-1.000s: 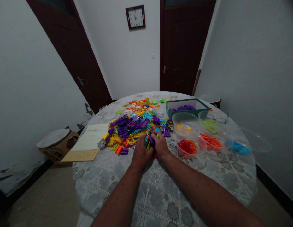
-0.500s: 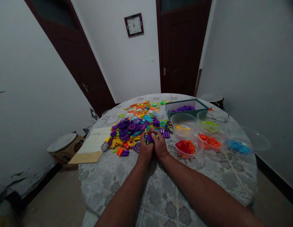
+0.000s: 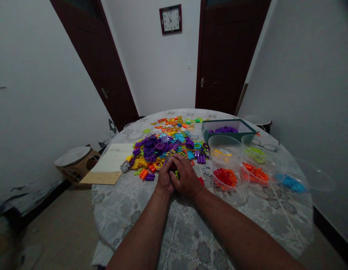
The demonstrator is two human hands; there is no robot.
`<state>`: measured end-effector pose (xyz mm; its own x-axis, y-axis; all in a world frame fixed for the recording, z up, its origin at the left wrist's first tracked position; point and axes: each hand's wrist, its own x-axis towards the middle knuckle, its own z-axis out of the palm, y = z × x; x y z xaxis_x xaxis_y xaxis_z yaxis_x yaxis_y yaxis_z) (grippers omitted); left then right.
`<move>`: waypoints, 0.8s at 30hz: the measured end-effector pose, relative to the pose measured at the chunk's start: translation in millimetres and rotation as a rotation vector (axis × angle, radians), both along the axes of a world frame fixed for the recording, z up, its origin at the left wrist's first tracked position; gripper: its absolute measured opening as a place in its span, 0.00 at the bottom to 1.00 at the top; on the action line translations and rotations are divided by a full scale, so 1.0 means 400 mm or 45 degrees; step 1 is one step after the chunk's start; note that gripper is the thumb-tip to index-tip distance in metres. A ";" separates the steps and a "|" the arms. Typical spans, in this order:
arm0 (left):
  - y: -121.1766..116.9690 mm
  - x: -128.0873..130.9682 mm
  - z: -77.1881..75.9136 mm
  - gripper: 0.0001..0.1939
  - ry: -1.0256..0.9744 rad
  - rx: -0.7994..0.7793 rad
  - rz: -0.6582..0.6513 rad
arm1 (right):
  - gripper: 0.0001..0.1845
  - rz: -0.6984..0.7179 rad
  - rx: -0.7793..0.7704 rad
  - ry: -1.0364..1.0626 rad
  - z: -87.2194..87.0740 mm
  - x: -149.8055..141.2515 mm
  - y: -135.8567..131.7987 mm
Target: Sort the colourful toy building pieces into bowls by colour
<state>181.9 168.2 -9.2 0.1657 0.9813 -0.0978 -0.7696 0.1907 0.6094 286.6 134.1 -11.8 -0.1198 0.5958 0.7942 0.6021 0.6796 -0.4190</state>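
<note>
My left hand and my right hand are pressed together at the near edge of a heap of plastic building pieces. Both have their fingers curled around a few of these pieces, mostly hidden by the fingers. A bit of green peeks out between the palms. The heap mixes purple, yellow, blue and green pieces, many with toothed edges like gears. Just right of my right hand lies a red piece, with a grey toothed piece beyond it.
Clear plastic tubs at the right hold sorted pieces: red and orange, yellow, orange, green and blue. Behind them stand a green-rimmed box with purple pieces and eyeglasses. An open cardboard folder lies left.
My right hand has folded over my left, covering the purple and yellow pieces that showed between them. The camera view has shifted, so the background sits farther right and slightly higher.
</note>
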 end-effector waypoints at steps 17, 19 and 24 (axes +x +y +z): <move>0.007 0.005 0.008 0.14 -0.210 -0.180 -0.153 | 0.30 0.175 -0.329 0.683 -0.028 0.020 -0.007; 0.007 0.002 0.012 0.16 -0.222 -0.199 -0.162 | 0.29 0.172 -0.338 0.770 -0.026 0.023 -0.006; 0.012 -0.008 0.019 0.20 -0.252 -0.175 -0.149 | 0.25 0.133 -0.407 0.936 -0.020 0.031 0.003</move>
<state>178.7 173.0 -1.6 0.3066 0.9340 -0.1833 -0.8390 0.3561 0.4114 299.2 135.5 -19.8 0.2992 0.8218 0.4849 0.0371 0.4978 -0.8665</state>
